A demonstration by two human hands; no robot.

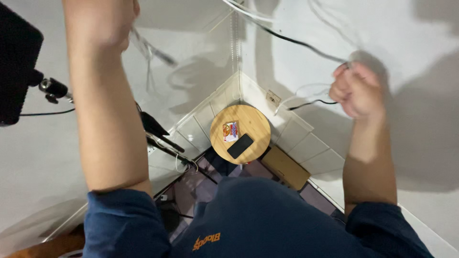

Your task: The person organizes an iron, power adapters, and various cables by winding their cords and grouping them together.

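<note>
- My right hand (357, 90), raised at the right of the scene, is closed into a tight fist on a black cable (296, 42). One run of it slants up and left across the white wall, and another short run leaves the fist low and to the left.
- My left hand (103, 21), raised at the far left, is blurred and partly cut by the top edge. It looks curled, but I cannot tell whether it grips anything. Pale cords (148, 50) hang just beside it, to its right.
- Progress, as I judge it: the black cable is in my grasp but hangs in a slack curve, and thin pale loops lie loose against the wall between my two hands. Nothing looks gathered, bundled or fixed in place, so the handling appears to be at an early stage.
- A small wall plate (273, 99) sits low on the right wall, near the corner. I cannot tell whether any cable enters it.
- Far below, in the corner, stands a round wooden worktop (256, 122) carrying a small snack packet (230, 130) and a dark phone (240, 145), side by side and untouched.
- A brown box (286, 167) lies just right of the worktop, and a black stand (160, 131) leans at its left.
</note>
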